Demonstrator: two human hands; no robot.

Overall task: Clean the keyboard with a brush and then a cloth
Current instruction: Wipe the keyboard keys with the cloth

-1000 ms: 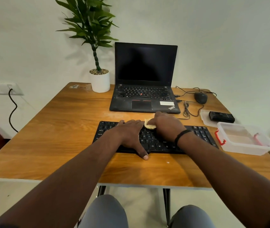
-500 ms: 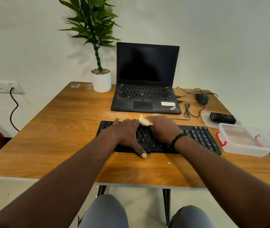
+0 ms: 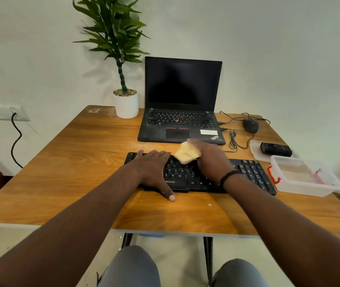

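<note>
A black keyboard (image 3: 249, 172) lies across the front middle of the wooden table (image 3: 71, 162). My left hand (image 3: 154, 168) rests flat on the keyboard's left part, thumb reaching down over its front edge onto the table. My right hand (image 3: 212, 160) holds a small yellow cloth (image 3: 186, 154) against the keys at the keyboard's upper middle. The cloth sticks out to the left of the hand, over the top key rows. No brush can be seen.
An open black laptop (image 3: 181, 100) stands behind the keyboard, a potted plant (image 3: 125, 102) to its left. A mouse (image 3: 251, 125) with cables, a lid carrying a black device (image 3: 275, 149), and a clear plastic box (image 3: 303, 177) sit at the right.
My right hand has slid the yellow cloth up toward the keyboard's far edge, and more of the cloth shows now. My left hand has stayed in place on the keyboard.
</note>
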